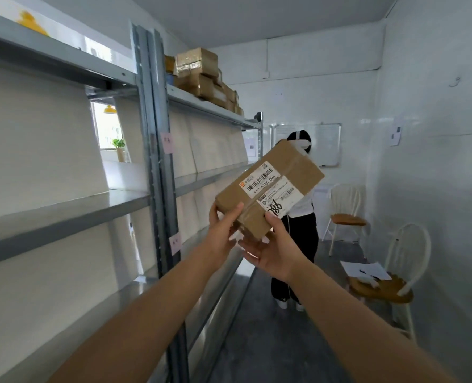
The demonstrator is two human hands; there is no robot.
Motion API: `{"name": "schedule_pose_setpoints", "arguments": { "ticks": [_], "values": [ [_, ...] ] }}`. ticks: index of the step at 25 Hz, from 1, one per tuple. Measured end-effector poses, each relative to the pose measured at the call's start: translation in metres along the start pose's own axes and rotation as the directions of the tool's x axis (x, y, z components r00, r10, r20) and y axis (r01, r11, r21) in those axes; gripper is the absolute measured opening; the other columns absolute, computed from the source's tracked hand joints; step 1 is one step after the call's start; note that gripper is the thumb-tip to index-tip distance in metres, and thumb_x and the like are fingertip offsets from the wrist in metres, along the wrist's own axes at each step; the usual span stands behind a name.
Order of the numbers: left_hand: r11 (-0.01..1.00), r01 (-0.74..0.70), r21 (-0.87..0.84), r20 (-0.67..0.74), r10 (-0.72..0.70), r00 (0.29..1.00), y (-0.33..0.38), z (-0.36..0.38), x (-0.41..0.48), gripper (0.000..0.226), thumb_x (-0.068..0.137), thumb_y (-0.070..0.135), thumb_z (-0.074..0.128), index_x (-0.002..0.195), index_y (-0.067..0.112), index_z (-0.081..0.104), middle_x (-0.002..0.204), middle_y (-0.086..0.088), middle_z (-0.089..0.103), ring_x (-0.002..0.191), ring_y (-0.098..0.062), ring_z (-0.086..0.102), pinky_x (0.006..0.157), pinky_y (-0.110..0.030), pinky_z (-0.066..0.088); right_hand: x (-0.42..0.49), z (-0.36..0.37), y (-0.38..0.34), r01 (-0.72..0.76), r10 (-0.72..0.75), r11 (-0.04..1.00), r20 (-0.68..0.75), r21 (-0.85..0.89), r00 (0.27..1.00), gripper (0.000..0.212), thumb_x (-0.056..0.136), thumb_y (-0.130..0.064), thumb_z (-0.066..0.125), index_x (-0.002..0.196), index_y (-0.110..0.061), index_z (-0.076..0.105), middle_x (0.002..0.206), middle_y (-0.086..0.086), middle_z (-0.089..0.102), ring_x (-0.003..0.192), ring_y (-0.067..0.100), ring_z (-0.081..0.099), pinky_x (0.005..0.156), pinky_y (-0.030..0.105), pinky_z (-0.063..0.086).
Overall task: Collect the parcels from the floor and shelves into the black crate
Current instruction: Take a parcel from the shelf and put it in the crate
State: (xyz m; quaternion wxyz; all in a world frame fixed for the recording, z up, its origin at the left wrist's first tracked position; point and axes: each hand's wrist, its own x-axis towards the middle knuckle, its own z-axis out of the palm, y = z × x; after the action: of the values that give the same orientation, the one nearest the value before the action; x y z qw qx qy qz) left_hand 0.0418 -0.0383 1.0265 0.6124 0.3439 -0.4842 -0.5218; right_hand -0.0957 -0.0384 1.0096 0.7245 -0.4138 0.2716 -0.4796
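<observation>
While both hands point(257, 241) grip its near end, the taped brown parcel point(269, 186) shows barcode labels.

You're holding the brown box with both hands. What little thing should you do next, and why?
Probably lower the parcel and turn to look for the black crate. The left hand and right hand grip only its near end, held up in the air, and no crate shows here.
</observation>
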Motion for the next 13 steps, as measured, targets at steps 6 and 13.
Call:
{"name": "schedule_pose_setpoints", "arguments": {
  "ticks": [6,13],
  "values": [
    [0.977,-0.054,0.205,-0.241,0.104,0.965,0.043,-0.07,-0.034,0.058,0.083,0.035,0.064,0.134,0.039,0.038,0.116,-0.006,0.062,0.104,-0.027,0.06,0.083,-0.045,0.053,0.018,-0.005,-0.008,0.031,-0.035,0.994,-0.043,-0.103,0.998,0.082,0.07,-0.052,0.067,0.138,-0.031,0.027,0.117,-0.004,0.04,0.111,0.023,0.043,0.095,0.042,0.039],
    [0.921,-0.006,0.389,-0.448,0.194,0.873,0.086,-0.127,-0.138,0.048,0.08,0.046,0.061,0.126,0.043,0.047,0.104,0.006,0.066,0.097,-0.019,0.061,0.071,-0.032,0.048,0.014,0.061,0.017,0.113,0.007,0.954,0.395,-0.279,0.918,0.05,0.094,-0.052,0.035,0.137,-0.027,0.042,0.132,0.006,0.056,0.123,0.024,0.053,0.106,0.045,0.039]
  ]
}}
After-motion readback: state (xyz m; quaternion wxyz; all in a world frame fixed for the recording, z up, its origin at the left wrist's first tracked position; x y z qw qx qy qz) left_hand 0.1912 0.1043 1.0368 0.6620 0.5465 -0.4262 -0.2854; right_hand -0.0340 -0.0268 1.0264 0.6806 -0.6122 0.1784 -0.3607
